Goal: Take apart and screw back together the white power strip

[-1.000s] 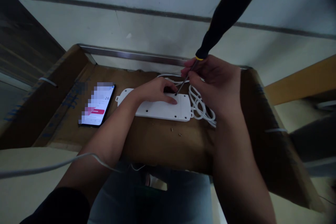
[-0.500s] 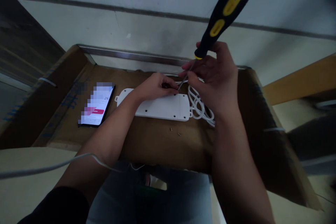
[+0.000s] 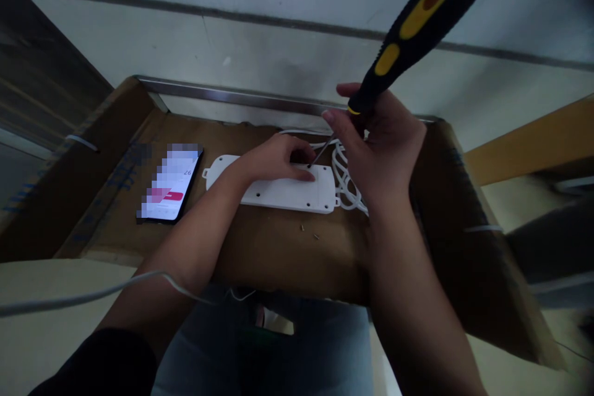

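A white power strip lies with its screw-holed face up on cardboard. My left hand is on it, thumb flat on the face and fingers bent over the far edge, partly hidden. My right hand is closed around the lower end of a black and yellow screwdriver. The screwdriver leans, its thin shaft running down to a hole near the strip's far right edge. Two small screws lie on the cardboard in front of the strip. A coiled white cord leaves the strip's right end.
A phone with a lit screen lies left of the strip. Raised cardboard flaps flank the work surface, and a metal rail runs behind it before a pale wall. A pale cable crosses my left forearm.
My right hand has shifted its grip from near the shaft to the handle's base, and the handle has tilted right. My left thumb has moved off the shaft onto the strip.
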`<move>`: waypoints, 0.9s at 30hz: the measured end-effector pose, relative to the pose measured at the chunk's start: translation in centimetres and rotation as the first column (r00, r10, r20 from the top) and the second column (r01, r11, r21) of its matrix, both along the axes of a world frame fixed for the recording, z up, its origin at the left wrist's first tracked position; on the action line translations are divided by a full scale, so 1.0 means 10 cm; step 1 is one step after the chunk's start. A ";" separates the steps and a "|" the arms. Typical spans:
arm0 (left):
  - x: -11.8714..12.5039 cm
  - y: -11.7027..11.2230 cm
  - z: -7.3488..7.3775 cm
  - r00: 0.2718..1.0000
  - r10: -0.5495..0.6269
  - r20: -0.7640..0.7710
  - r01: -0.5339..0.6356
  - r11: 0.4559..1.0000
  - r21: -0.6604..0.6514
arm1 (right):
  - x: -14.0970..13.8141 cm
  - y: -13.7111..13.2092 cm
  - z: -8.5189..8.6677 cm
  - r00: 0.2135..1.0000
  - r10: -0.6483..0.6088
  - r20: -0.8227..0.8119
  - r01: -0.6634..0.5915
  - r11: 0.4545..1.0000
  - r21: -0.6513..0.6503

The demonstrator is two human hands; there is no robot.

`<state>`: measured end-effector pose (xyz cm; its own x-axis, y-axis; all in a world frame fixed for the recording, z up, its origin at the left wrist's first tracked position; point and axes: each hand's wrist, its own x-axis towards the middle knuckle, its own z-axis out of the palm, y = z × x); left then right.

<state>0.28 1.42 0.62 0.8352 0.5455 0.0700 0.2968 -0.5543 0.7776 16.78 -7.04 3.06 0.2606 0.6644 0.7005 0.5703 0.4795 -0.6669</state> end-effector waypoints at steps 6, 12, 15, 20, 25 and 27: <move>0.00 0.02 -0.01 0.997 0.000 -0.071 0.002 1.000 0.029 | -0.02 0.04 0.01 0.989 0.084 -0.118 -0.064 0.984 0.165; 0.00 0.02 -0.03 0.998 -0.009 -0.065 0.010 1.000 0.017 | -0.04 0.03 -0.01 0.980 0.132 -0.152 -0.116 0.987 0.109; 0.00 0.02 -0.03 0.998 -0.015 -0.063 0.016 1.000 0.016 | -0.03 0.00 -0.01 0.984 0.111 -0.142 -0.106 0.994 0.040; 0.00 0.03 -0.03 0.998 -0.007 -0.070 0.011 0.999 0.046 | 0.01 -0.05 0.01 0.993 0.095 -0.065 -0.098 0.993 -0.060; 0.01 0.03 -0.03 0.997 -0.001 -0.072 0.003 1.000 0.030 | 0.00 -0.04 0.00 0.992 0.119 -0.042 -0.121 0.992 -0.046; 0.01 0.03 -0.03 0.997 -0.004 -0.072 0.005 1.000 0.022 | 0.00 -0.04 -0.01 0.992 0.119 -0.043 -0.121 0.992 -0.043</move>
